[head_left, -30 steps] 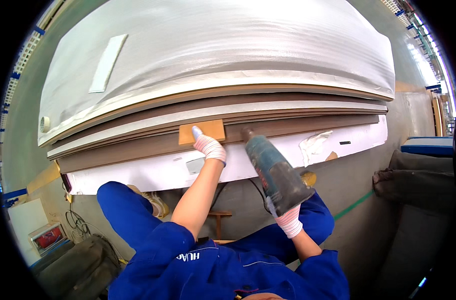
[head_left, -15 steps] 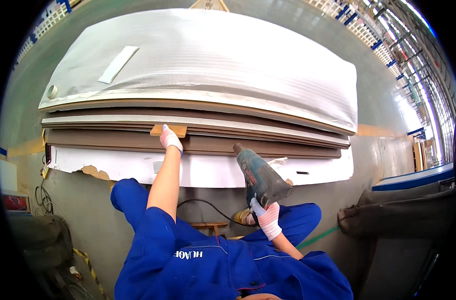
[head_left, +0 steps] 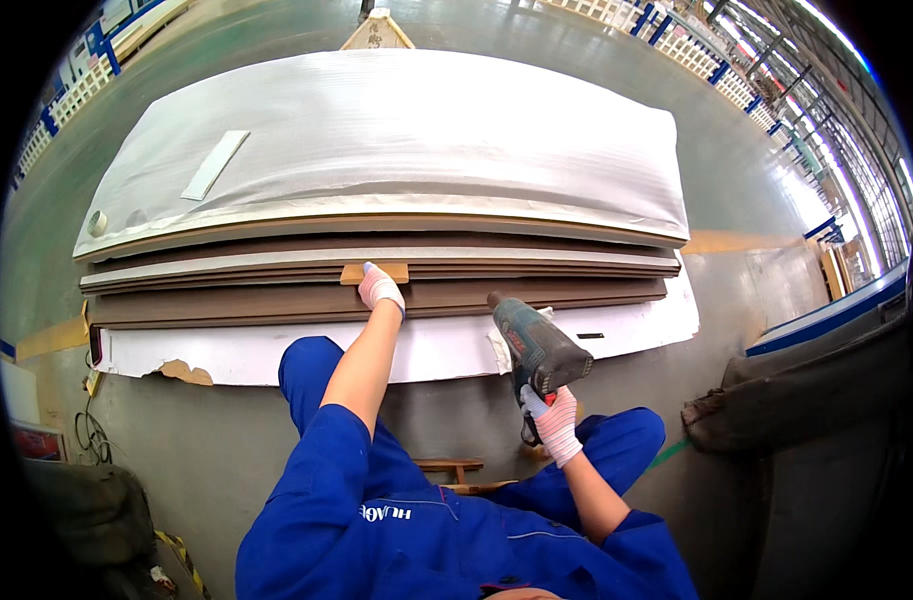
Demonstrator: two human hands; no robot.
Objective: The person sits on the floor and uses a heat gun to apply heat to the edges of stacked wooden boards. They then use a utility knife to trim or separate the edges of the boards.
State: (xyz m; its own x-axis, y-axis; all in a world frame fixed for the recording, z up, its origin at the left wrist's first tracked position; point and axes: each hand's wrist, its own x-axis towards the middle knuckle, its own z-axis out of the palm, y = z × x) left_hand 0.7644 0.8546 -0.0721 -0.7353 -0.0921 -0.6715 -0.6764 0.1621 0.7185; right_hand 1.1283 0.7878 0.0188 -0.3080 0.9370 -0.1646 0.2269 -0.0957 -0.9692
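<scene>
At the left hand (head_left: 380, 288), the grip pinches a small wooden block (head_left: 395, 271), one grey-tipped finger or thumb lying over its upper face; what the remaining fingers do underneath is hidden. The block sits at the front of a stack of brown boards (head_left: 438, 302), straight ahead of that wrist, its long axis running left to right, roughly in line with the board edges. Whether it touches those edges along its whole length cannot be told from this angle. To the right and nearer the body, the right hand (head_left: 557, 425) has its grip wrapped around the handle of a dark teal power tool (head_left: 538, 343). The tool's long axis runs slantwise, rear end to the lower right, nose forward and to the left, with a plain gap between nose and block. From the right grip, then, the block lies forward and to the left, beyond the nose; the left hand is the nearer one, being on it. Whether the nose touches a board is unclear. Beside the tool is a crumpled white rag (head_left: 499, 352), on a white sheet (head_left: 431, 357) jutting out before the stack; farther forward, a white-wrapped panel (head_left: 406, 140) carries a pale strip (head_left: 216, 165).
</scene>
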